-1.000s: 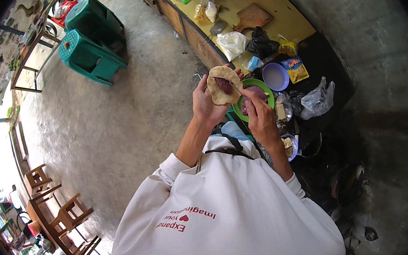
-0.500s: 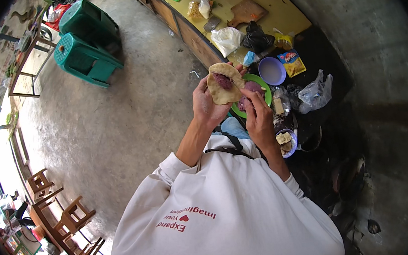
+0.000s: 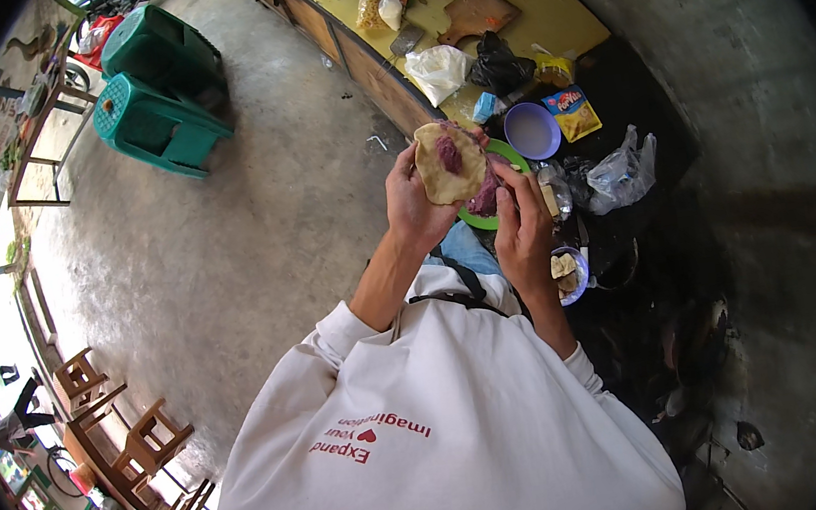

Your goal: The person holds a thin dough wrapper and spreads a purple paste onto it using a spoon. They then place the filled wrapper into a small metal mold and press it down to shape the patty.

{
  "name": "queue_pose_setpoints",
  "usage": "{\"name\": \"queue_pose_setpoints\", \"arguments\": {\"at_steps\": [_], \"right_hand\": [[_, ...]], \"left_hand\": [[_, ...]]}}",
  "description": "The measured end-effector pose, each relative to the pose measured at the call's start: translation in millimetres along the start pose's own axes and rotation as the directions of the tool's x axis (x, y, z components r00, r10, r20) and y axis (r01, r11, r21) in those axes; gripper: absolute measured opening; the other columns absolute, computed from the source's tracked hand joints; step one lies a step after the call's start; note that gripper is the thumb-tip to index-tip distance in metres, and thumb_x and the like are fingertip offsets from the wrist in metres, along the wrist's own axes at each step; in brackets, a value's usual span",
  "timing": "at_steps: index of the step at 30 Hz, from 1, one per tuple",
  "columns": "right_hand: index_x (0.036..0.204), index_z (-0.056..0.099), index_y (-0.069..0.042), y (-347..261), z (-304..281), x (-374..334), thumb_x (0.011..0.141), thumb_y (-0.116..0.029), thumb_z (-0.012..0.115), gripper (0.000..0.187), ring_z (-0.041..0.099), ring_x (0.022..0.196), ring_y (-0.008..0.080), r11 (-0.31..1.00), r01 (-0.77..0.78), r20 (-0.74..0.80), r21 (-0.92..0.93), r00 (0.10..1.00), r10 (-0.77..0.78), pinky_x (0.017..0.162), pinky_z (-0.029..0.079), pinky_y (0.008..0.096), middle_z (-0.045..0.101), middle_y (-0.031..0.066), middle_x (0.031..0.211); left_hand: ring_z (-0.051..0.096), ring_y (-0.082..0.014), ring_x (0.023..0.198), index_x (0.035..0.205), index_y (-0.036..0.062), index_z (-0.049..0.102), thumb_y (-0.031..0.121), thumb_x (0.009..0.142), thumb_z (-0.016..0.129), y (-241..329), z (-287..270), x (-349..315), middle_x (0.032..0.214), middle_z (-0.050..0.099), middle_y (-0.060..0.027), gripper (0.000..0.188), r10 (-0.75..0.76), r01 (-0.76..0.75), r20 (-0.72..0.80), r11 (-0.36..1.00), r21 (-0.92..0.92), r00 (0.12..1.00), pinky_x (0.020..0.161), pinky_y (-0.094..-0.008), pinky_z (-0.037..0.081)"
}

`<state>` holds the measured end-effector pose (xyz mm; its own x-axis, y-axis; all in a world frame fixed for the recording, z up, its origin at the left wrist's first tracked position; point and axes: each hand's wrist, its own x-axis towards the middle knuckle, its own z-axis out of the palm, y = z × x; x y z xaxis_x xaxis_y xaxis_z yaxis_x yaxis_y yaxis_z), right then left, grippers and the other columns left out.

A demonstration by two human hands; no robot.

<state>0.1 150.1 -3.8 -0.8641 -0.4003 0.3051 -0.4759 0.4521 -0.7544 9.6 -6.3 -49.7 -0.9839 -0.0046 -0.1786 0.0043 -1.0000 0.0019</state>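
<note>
A flat round of pale dough (image 3: 461,186) rests across the palm of my left hand (image 3: 407,205), whose fingers curl round its edge from underneath. On the dough sits a lump of purple filling (image 3: 449,155). My right hand (image 3: 522,222) is just right of the dough, index finger stretched towards its edge and the other fingers loosely bent; whether it touches the dough is unclear. Beneath and behind both hands, a green plate (image 3: 513,152) carries more purple filling (image 3: 484,198), partly covered by the dough and fingers.
Right of the plate stand a purple bowl (image 3: 533,131) of cloudy liquid, a yellow-blue packet (image 3: 572,113), a clear plastic bag (image 3: 623,170) and a small bowl (image 3: 583,275) with pale pieces. Farther off lie a black bag (image 3: 500,65) and a cutting board (image 3: 478,13). Green stools (image 3: 161,122) stand left.
The dough round has tilted so its face shows more fully. My right fingers have drawn slightly away from its edge. The surroundings have shifted slightly left in view.
</note>
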Motion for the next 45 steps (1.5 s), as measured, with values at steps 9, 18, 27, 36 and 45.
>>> {"name": "queue_pose_setpoints", "arguments": {"at_steps": [9, 18, 27, 36, 45], "right_hand": [[0.136, 0.059, 0.000, 7, 1, -6, 0.103, -0.003, 0.047, 0.035, 0.062, 0.101, 0.0382, 0.999, -0.007, 0.052, 0.043, 0.999, 0.005, 0.089, 0.049, 0.0442, 0.060, 0.0213, 0.111], [0.133, 0.061, 0.001, 6, 10, -11, 0.104, -0.004, 0.046, 0.034, 0.065, 0.103, 0.0372, 0.992, -0.028, 0.025, 0.127, 0.999, 0.025, 0.090, 0.051, 0.0420, 0.064, 0.0221, 0.114], [0.131, 0.062, 0.001, 6, 5, -9, 0.103, -0.004, 0.047, 0.033, 0.064, 0.098, 0.0378, 0.999, -0.001, 0.013, 0.042, 1.000, 0.000, 0.086, 0.051, 0.0425, 0.064, 0.0224, 0.111], [0.131, 0.061, 0.003, 9, 11, 1, 0.102, -0.005, 0.047, 0.033, 0.064, 0.103, 0.0398, 0.995, 0.016, -0.027, 0.097, 1.000, -0.014, 0.091, 0.050, 0.0443, 0.065, 0.0221, 0.113], [0.133, 0.061, -0.001, 2, 13, -5, 0.102, -0.002, 0.046, 0.034, 0.063, 0.104, 0.0399, 0.996, -0.036, 0.151, 0.077, 0.988, 0.024, 0.091, 0.051, 0.0432, 0.063, 0.0220, 0.115]], "left_hand": [[0.051, -0.0377, 0.137, 0.140, 0.0006, 0.047, 0.033, 0.110, 0.022, -4, 1, 3, 0.144, 0.053, -0.0259, 0.051, 0.009, -0.006, -0.056, 0.999, 0.053, 0.998, 0.118, -0.0490, 0.039], [0.051, -0.0370, 0.137, 0.143, -0.0007, 0.045, 0.033, 0.110, 0.022, 0, -1, 1, 0.144, 0.054, -0.0253, 0.053, -0.004, 0.012, -0.097, 0.996, 0.085, 0.995, 0.118, -0.0484, 0.040], [0.052, -0.0358, 0.135, 0.142, 0.0000, 0.046, 0.032, 0.110, 0.024, 3, 0, -1, 0.144, 0.054, -0.0240, 0.051, -0.024, 0.028, -0.071, 0.998, 0.062, 0.997, 0.118, -0.0463, 0.040], [0.049, -0.0376, 0.139, 0.146, -0.0034, 0.043, 0.026, 0.108, 0.026, 10, 5, -3, 0.148, 0.051, -0.0264, 0.051, 0.011, -0.008, -0.063, 0.999, 0.049, 0.998, 0.121, -0.0455, 0.037], [0.052, -0.0361, 0.136, 0.143, -0.0056, 0.045, 0.028, 0.107, 0.021, 12, 8, -5, 0.143, 0.056, -0.0250, 0.055, 0.015, -0.007, -0.075, 0.995, 0.103, 0.997, 0.120, -0.0456, 0.037]]}}
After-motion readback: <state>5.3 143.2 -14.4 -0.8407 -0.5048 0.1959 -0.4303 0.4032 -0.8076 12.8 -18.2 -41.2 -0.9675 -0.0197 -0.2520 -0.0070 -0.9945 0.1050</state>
